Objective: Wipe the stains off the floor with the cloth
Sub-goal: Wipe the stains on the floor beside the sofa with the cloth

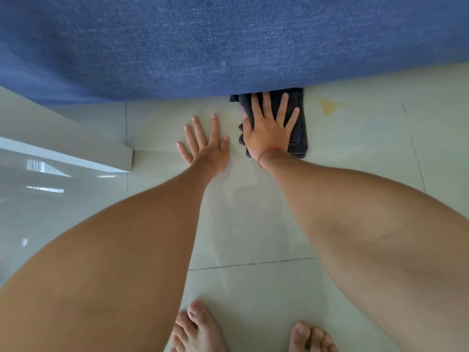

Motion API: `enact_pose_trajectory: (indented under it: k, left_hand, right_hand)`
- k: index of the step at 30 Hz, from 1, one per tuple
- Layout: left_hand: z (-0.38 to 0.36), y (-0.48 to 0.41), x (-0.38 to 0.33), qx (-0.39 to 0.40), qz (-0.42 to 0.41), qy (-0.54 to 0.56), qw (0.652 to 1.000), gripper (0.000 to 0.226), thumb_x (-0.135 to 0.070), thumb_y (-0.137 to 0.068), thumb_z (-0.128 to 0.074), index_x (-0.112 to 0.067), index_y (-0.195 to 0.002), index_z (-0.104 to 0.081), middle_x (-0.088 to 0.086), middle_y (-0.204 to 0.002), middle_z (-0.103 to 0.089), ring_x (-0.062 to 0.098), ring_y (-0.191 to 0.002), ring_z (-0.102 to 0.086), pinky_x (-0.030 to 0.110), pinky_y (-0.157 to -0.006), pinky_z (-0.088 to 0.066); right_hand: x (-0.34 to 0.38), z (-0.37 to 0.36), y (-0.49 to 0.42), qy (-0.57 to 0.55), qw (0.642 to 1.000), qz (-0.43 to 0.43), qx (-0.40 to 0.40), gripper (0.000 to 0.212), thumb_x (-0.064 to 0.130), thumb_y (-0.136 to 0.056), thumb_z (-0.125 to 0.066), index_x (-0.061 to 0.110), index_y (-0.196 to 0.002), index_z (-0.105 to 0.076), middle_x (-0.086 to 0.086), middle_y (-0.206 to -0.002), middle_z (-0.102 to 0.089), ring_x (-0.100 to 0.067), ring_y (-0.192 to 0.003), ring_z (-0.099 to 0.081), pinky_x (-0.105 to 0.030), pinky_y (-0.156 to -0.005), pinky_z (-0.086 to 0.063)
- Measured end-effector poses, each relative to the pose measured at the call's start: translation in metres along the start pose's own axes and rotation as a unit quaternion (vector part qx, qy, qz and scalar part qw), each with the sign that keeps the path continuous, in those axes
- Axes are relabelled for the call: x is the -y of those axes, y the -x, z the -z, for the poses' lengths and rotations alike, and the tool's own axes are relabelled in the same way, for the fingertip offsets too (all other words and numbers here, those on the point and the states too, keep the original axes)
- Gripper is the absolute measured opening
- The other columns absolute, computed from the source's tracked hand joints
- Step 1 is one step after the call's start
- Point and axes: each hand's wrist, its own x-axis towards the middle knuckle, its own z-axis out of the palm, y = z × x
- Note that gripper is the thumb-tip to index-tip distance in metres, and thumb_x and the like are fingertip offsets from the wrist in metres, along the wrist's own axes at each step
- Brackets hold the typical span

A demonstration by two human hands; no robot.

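A dark grey folded cloth (300, 133) lies on the pale tiled floor (253, 212), its far end right against the blue fabric edge. My right hand (270, 128) presses flat on the cloth with fingers spread; a red string circles its wrist. My left hand (205, 146) rests flat on the bare tile just left of the cloth, fingers apart, holding nothing. A yellowish stain (328, 106) marks the tile to the right of the cloth, a short gap from it.
A large blue fabric-covered piece of furniture (228, 41) fills the top of the view. A glossy white furniture corner (76, 148) juts in at the left. My bare feet (200, 329) stand at the bottom edge. Dark grout lines cross the tiles.
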Motion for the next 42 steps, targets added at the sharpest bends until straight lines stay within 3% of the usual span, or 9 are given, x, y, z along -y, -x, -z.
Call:
enact_pose_trajectory:
  k: [6, 10, 15, 21, 28, 32, 36, 39, 42]
  left_hand:
    - [0.004, 0.002, -0.001, 0.014, 0.005, 0.018, 1.000, 0.056, -0.045, -0.101, -0.015, -0.045, -0.149, 0.014, -0.003, -0.155, 0.035, 0.018, -0.143, 0.032, 0.047, -0.116, 0.019]
    - [0.004, 0.003, 0.001, 0.014, -0.004, 0.009, 1.000, 0.056, -0.045, -0.101, -0.014, -0.044, -0.149, 0.016, -0.002, -0.155, 0.035, 0.020, -0.143, 0.032, 0.048, -0.116, 0.018]
    - [0.001, 0.002, 0.001, -0.006, -0.007, -0.011, 1.000, 0.056, -0.046, -0.101, -0.012, -0.042, -0.149, 0.016, 0.000, -0.156, 0.033, 0.021, -0.144, 0.030, 0.050, -0.116, 0.016]
    - [-0.004, -0.002, 0.001, -0.019, -0.003, -0.016, 1.000, 0.056, -0.047, -0.100, -0.012, -0.042, -0.149, 0.016, 0.000, -0.156, 0.034, 0.022, -0.144, 0.030, 0.050, -0.116, 0.017]
    - [-0.004, -0.002, -0.002, -0.018, 0.005, -0.015, 1.000, 0.056, -0.047, -0.100, -0.012, -0.043, -0.149, 0.016, -0.001, -0.156, 0.034, 0.020, -0.144, 0.029, 0.050, -0.116, 0.017]
    - [-0.003, 0.002, -0.008, -0.025, 0.026, -0.002, 0.999, 0.058, -0.043, -0.099, -0.014, -0.042, -0.150, 0.013, -0.001, -0.157, 0.031, 0.019, -0.145, 0.027, 0.049, -0.117, 0.015]
    - [-0.005, 0.006, -0.028, -0.072, 0.027, 0.021, 0.997, 0.063, -0.033, -0.096, -0.022, -0.035, -0.153, 0.004, 0.006, -0.159, 0.024, 0.024, -0.147, 0.022, 0.052, -0.117, 0.013]
    - [-0.010, 0.004, -0.049, -0.093, -0.044, -0.028, 0.994, 0.058, -0.045, -0.099, -0.016, -0.037, -0.153, 0.006, 0.005, -0.160, 0.024, 0.025, -0.147, 0.022, 0.052, -0.114, 0.016]
    - [-0.016, -0.003, -0.061, -0.056, -0.067, -0.030, 0.996, 0.059, -0.051, -0.099, -0.014, -0.040, -0.151, 0.009, 0.002, -0.159, 0.026, 0.024, -0.147, 0.024, 0.052, -0.116, 0.015]
  right_hand:
    - [-0.013, -0.004, 0.053, 0.005, 0.993, 0.120, 0.022, 0.053, 0.043, -0.099, -0.031, 0.031, -0.150, -0.025, 0.007, -0.160, -0.017, -0.032, -0.149, -0.008, -0.055, -0.118, 0.000]
    - [-0.065, 0.004, 0.093, 0.030, 0.988, 0.149, 0.027, 0.052, 0.041, -0.098, -0.031, 0.031, -0.149, -0.028, 0.009, -0.159, -0.022, -0.027, -0.148, -0.015, -0.044, -0.118, 0.001]
    - [-0.095, 0.015, 0.070, 0.032, 0.998, 0.041, 0.025, 0.053, 0.044, -0.099, -0.025, 0.035, -0.151, -0.016, 0.012, -0.161, -0.009, -0.022, -0.150, -0.004, -0.048, -0.120, 0.002]
    - [-0.035, 0.006, 0.023, 0.001, 0.996, -0.087, -0.009, 0.057, 0.045, -0.098, -0.024, 0.029, -0.152, -0.014, 0.003, -0.163, -0.004, -0.035, -0.148, 0.005, -0.060, -0.114, 0.007]
    - [-0.017, -0.002, 0.038, 0.022, 0.998, 0.053, 0.005, 0.059, 0.041, -0.093, -0.028, 0.027, -0.150, -0.023, 0.002, -0.161, -0.015, -0.036, -0.148, -0.007, -0.061, -0.116, -0.001]
    - [-0.038, 0.001, 0.074, 0.006, 0.994, 0.093, 0.050, 0.058, 0.038, -0.096, -0.031, 0.031, -0.151, -0.017, 0.007, -0.162, -0.008, -0.027, -0.150, -0.001, -0.052, -0.119, 0.003]
    - [-0.080, 0.008, 0.111, -0.004, 1.000, -0.001, 0.027, 0.057, 0.043, -0.095, -0.020, 0.033, -0.151, -0.019, 0.010, -0.161, -0.013, -0.022, -0.150, -0.008, -0.047, -0.120, -0.001]
    - [-0.115, 0.015, 0.110, 0.004, 0.995, -0.095, 0.016, 0.054, 0.043, -0.099, -0.025, 0.035, -0.151, -0.013, 0.012, -0.162, -0.006, -0.021, -0.150, -0.001, -0.046, -0.121, 0.002]
    - [-0.130, 0.021, 0.083, -0.003, 0.986, -0.167, -0.023, 0.055, 0.046, -0.099, -0.026, 0.033, -0.151, -0.014, 0.010, -0.162, -0.005, -0.023, -0.150, -0.001, -0.050, -0.120, 0.003]
